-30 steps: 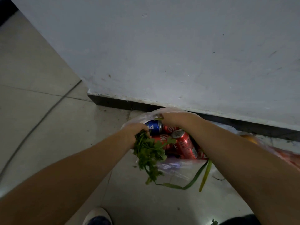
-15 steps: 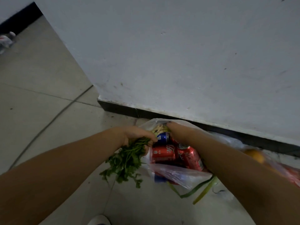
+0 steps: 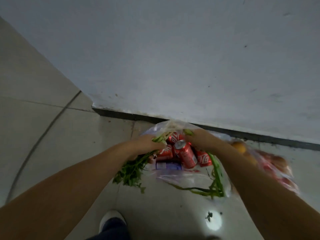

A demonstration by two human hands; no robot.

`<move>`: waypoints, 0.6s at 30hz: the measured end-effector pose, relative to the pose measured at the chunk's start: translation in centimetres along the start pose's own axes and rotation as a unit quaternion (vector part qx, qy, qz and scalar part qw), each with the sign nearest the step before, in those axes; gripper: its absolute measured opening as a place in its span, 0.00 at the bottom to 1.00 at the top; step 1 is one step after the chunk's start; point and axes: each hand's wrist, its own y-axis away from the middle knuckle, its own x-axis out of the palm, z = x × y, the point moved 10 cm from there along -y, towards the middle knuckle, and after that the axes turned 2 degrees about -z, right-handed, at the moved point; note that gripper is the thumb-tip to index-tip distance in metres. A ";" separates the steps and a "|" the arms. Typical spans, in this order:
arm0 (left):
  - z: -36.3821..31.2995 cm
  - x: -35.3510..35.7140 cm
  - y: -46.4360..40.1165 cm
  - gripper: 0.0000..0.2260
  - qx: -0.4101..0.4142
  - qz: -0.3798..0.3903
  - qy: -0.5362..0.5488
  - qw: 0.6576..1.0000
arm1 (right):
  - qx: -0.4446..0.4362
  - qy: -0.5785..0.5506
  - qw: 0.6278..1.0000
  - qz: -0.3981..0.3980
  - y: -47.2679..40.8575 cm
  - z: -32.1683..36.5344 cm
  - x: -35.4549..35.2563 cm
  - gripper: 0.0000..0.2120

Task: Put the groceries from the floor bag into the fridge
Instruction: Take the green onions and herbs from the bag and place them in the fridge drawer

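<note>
I see my left hand (image 3: 147, 144) gripping a bunch of leafy herbs (image 3: 133, 170) over the clear bag (image 3: 181, 177) on the floor; my right hand (image 3: 199, 139) reaches among the red cans (image 3: 185, 156) (its grip is hidden). Loose cans could roll out if the bag tips.

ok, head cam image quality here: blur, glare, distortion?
Head view: dim overall; motion blur smears the orange fruit and the red bag at right; a bright glare spot on the floor tile; wide-angle bends the baseboard. The red cans stay fairly sharp.
</note>
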 end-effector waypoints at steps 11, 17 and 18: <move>-11.0 0.7 20.5 0.10 -0.058 -0.016 -0.003 0.998 | 0.148 -0.152 0.977 -0.017 20.1 2.9 -10.4 0.11; -20.5 4.7 33.0 0.04 0.031 0.027 -0.138 0.990 | 0.210 -0.233 0.940 -0.132 34.8 3.9 -14.2 0.17; -21.9 5.6 35.1 0.03 0.050 0.035 -0.165 0.984 | 0.220 -0.256 0.929 -0.149 38.0 4.4 -14.6 0.16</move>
